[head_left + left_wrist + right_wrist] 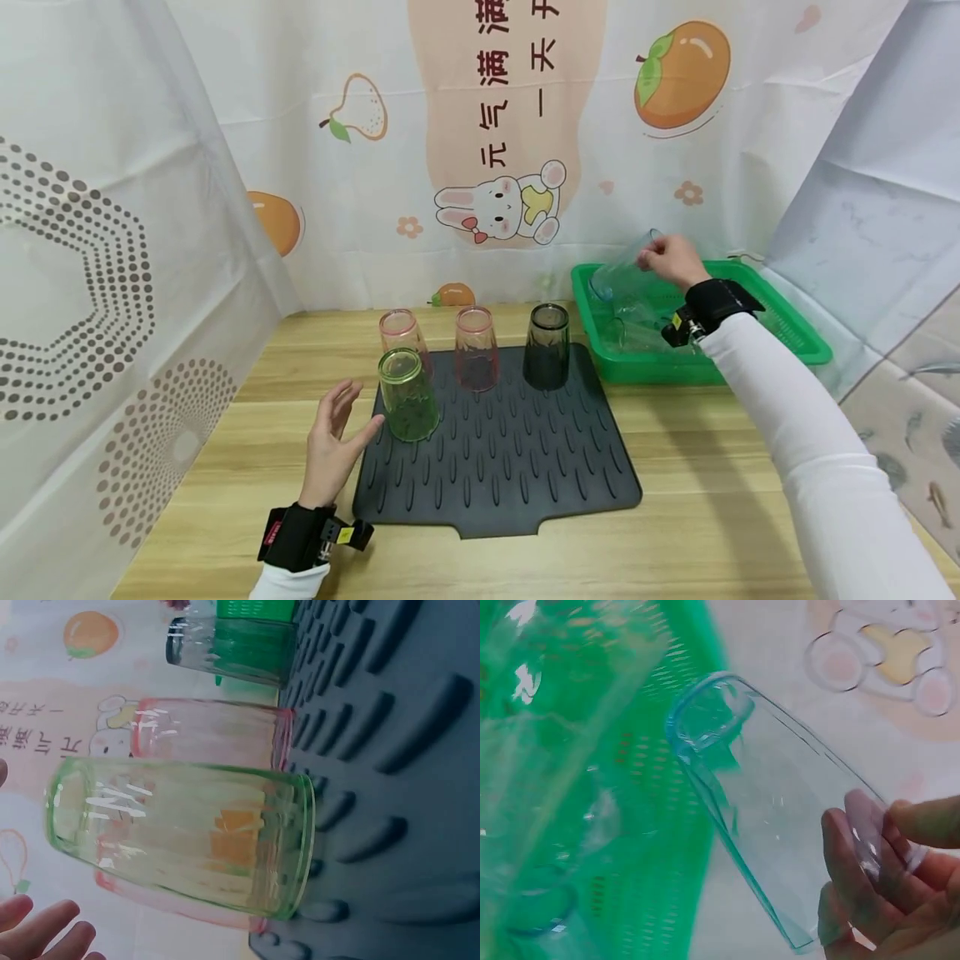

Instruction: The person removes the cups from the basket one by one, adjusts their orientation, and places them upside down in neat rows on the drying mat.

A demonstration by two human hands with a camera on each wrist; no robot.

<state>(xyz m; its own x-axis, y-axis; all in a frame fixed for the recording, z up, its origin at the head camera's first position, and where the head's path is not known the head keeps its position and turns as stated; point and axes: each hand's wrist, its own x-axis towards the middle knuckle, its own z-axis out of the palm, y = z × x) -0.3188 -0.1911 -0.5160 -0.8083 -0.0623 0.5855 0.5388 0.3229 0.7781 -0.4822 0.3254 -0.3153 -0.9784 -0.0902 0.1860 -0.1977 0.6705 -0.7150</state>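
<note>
My right hand (675, 260) pinches a clear bluish drinking glass (772, 787) near one end, thumb on one side and fingers on the other. The glass is tilted over the green plastic basket (813, 350). My left hand (333, 446) is open, just left of a green glass (408, 400), not gripping it. That glass stands upside down on a dark ridged drying mat (495, 467). Behind it on the mat are a pink glass (393, 325), a second pink glass (477, 350) and a dark grey glass (547, 350), bases up.
More clear glassware (540, 900) lies in the basket at the back right. The mat sits on a wooden table (690, 500). A printed cloth (360, 200) hangs behind the table, with more sheeting (870, 208) along the right side.
</note>
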